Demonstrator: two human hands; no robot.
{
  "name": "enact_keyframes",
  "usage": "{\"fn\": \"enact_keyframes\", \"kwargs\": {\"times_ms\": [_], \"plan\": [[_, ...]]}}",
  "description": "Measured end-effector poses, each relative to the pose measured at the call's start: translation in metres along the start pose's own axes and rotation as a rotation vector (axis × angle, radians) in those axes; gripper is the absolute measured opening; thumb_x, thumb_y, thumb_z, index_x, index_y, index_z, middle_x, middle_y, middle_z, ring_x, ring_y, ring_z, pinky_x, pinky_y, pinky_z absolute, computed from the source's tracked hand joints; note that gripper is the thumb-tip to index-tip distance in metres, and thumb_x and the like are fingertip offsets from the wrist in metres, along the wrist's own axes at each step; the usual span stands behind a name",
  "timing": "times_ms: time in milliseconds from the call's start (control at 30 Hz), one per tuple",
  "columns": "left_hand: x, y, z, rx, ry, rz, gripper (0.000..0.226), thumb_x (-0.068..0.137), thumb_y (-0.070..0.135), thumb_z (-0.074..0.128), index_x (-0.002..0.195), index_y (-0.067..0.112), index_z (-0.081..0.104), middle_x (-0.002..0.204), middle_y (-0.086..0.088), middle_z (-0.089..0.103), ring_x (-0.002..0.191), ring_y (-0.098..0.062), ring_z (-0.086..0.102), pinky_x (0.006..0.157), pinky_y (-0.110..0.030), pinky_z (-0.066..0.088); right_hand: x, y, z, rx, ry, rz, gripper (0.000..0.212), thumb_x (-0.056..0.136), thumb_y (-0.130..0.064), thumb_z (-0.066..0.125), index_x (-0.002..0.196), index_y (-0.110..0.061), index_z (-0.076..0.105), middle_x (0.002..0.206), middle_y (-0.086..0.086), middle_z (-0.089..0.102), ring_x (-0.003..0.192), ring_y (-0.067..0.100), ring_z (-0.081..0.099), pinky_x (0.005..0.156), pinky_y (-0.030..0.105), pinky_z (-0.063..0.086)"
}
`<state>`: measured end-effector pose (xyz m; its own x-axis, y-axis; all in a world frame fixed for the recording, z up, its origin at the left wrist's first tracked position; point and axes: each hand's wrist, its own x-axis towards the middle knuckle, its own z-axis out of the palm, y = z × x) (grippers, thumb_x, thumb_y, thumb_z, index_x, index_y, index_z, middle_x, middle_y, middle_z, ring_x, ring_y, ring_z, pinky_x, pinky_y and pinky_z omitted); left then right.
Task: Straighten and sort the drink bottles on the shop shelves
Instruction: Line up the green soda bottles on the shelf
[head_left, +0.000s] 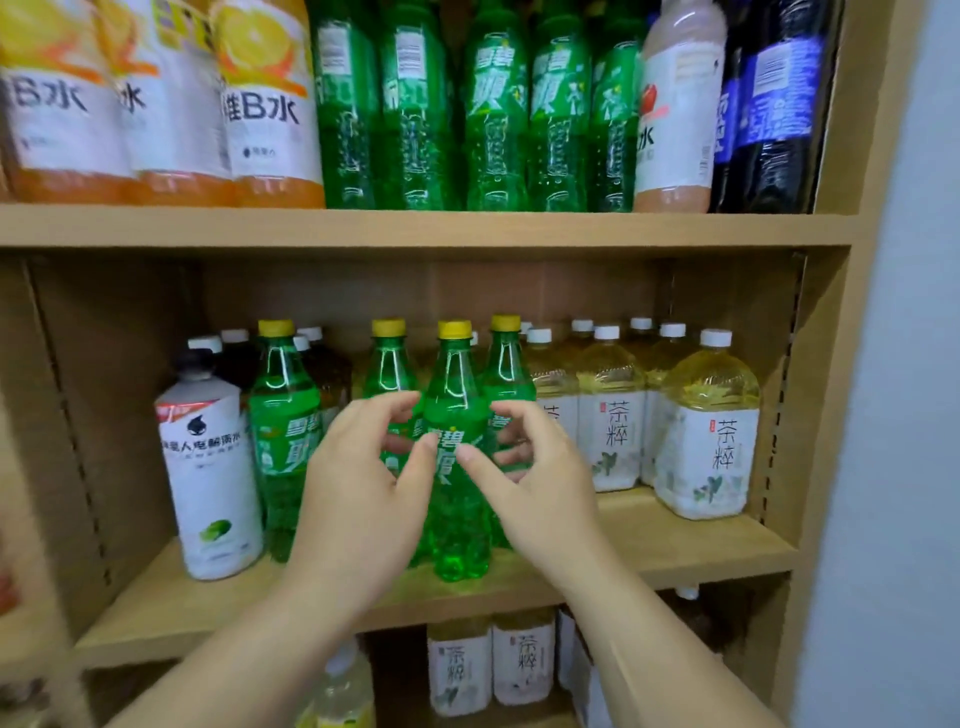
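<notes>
Several green soda bottles with yellow caps stand in the middle of the middle shelf (675, 551). The front green bottle (457, 530) stands upright near the shelf's front edge with its label facing me. My left hand (358, 493) wraps its left side and my right hand (540, 483) its right side. Both thumbs press on the label, and the fingers curl behind the bottle. Another green bottle (283, 431) stands just left of my left hand; two more stand behind the held one.
A white bottle with a lime picture (210, 483) stands at the left. Pale yellow tea bottles (704, 436) fill the right, dark bottles the back left. The upper shelf holds orange, green, pink and dark blue bottles. More tea bottles (522, 660) stand below.
</notes>
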<state>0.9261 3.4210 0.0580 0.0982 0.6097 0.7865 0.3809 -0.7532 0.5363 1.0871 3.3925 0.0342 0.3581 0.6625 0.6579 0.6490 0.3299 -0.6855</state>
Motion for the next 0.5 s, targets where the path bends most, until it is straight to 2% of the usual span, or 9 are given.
{"fn": "enact_keyframes", "kwargs": {"times_ms": [67, 200, 300, 400, 500], "plan": [[-0.011, -0.006, 0.006, 0.021, -0.041, -0.044, 0.038, 0.095, 0.021, 0.068, 0.132, 0.022, 0.063, 0.116, 0.012, 0.06, 0.092, 0.007, 0.06, 0.074, -0.023, 0.047, -0.005, 0.005, 0.004, 0.012, 0.01, 0.031, 0.045, 0.086, -0.049, 0.075, 0.126, -0.04, 0.055, 0.106, -0.016, 0.059, 0.096, 0.006, 0.061, 0.077, 0.025, 0.056], [-0.024, -0.015, 0.02, 0.041, -0.112, -0.102, 0.047, 0.096, 0.024, 0.067, 0.142, 0.022, 0.057, 0.129, 0.007, 0.06, 0.1, -0.003, 0.063, 0.088, -0.032, 0.054, -0.016, 0.013, 0.008, -0.025, -0.049, 0.099, 0.05, 0.089, -0.052, 0.07, 0.134, -0.04, 0.052, 0.11, -0.017, 0.059, 0.096, 0.003, 0.063, 0.081, 0.03, 0.057], [-0.029, -0.021, 0.025, 0.034, -0.124, -0.136, 0.054, 0.095, 0.02, 0.068, 0.147, 0.021, 0.053, 0.134, 0.005, 0.059, 0.11, -0.011, 0.063, 0.099, -0.039, 0.054, -0.018, 0.015, 0.008, -0.072, -0.116, 0.108, 0.062, 0.091, -0.052, 0.068, 0.146, -0.041, 0.043, 0.115, -0.017, 0.057, 0.095, 0.001, 0.062, 0.08, 0.026, 0.055], [-0.032, -0.021, 0.029, 0.019, -0.097, -0.149, 0.056, 0.093, 0.014, 0.07, 0.146, 0.023, 0.054, 0.133, 0.006, 0.061, 0.108, -0.011, 0.064, 0.096, -0.037, 0.056, -0.019, 0.014, 0.008, -0.092, -0.144, 0.119, 0.069, 0.092, -0.046, 0.071, 0.151, -0.038, 0.038, 0.123, -0.012, 0.055, 0.097, 0.002, 0.06, 0.082, 0.024, 0.053], [-0.031, -0.021, 0.032, -0.03, -0.065, -0.193, 0.053, 0.092, 0.013, 0.072, 0.143, 0.023, 0.057, 0.13, 0.007, 0.061, 0.099, -0.007, 0.065, 0.086, -0.028, 0.055, -0.025, 0.013, 0.011, -0.066, -0.11, 0.113, 0.068, 0.091, -0.04, 0.074, 0.149, -0.039, 0.039, 0.13, -0.012, 0.05, 0.094, 0.001, 0.06, 0.077, 0.018, 0.049]]}}
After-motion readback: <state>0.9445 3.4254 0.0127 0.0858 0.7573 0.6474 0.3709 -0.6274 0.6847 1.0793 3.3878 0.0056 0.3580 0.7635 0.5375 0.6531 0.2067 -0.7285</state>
